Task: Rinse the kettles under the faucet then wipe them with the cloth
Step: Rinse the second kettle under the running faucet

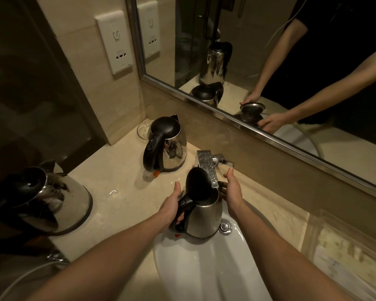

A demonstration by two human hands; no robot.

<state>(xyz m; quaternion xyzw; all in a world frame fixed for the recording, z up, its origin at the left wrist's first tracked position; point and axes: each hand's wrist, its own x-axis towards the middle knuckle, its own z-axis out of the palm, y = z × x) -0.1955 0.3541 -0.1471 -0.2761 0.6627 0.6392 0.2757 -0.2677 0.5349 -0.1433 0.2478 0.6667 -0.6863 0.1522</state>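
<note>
A steel kettle (205, 216) with its black lid flipped up stands over the white sink (195, 268), right under the chrome faucet (207, 168). My left hand (172, 206) grips its black handle. My right hand (232, 192) rests against the kettle's far side near the spout, its fingers round the rim. A second steel kettle (167, 146) with a shut black lid stands on the counter behind. A third kettle (50, 198) sits at the left counter edge. No cloth is in view.
A beige stone counter (122, 192) with water drops surrounds the sink. A glass dish (142, 129) sits in the back corner. A wall socket plate (115, 42) is above it. A mirror (269, 61) runs along the back wall. A clear tray (345, 253) lies at the right.
</note>
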